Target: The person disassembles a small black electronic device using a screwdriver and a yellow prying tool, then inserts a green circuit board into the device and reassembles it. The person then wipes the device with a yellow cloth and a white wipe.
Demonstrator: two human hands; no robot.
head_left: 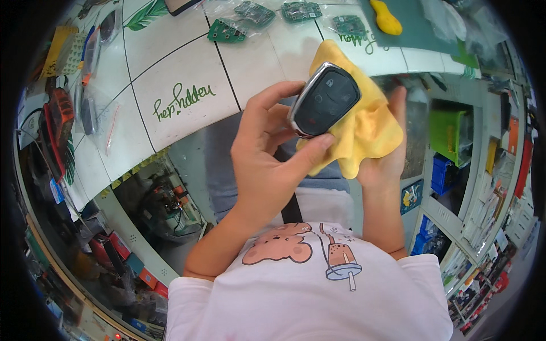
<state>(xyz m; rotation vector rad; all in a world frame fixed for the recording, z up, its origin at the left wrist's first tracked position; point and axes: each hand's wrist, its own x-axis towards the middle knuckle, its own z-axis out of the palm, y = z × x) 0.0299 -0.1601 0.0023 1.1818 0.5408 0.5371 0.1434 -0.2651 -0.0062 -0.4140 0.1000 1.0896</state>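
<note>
My left hand [264, 145] grips a black car key fob [325, 102] with a silver rim. Thumb and fingers press on its edges, and its buttoned face is turned up toward me. Behind and beside the fob hangs a yellow cloth [372, 133], draped over my right hand [392, 162]. That hand holds the cloth from the far side; most of its fingers are hidden under the folds, with one digit sticking up at the right. Fob and cloth overlap in view, so I cannot tell whether they touch. Both hands are raised in front of the table's near edge.
A white table cover [170, 74] with a black grid spans the far side. Several green circuit boards [227, 31] in clear bags lie there, near a yellow gourd-shaped object [387, 18] on a green mat [418, 28]. Tools crowd the left; a green bin [446, 133] and blue bin [441, 173] stand right.
</note>
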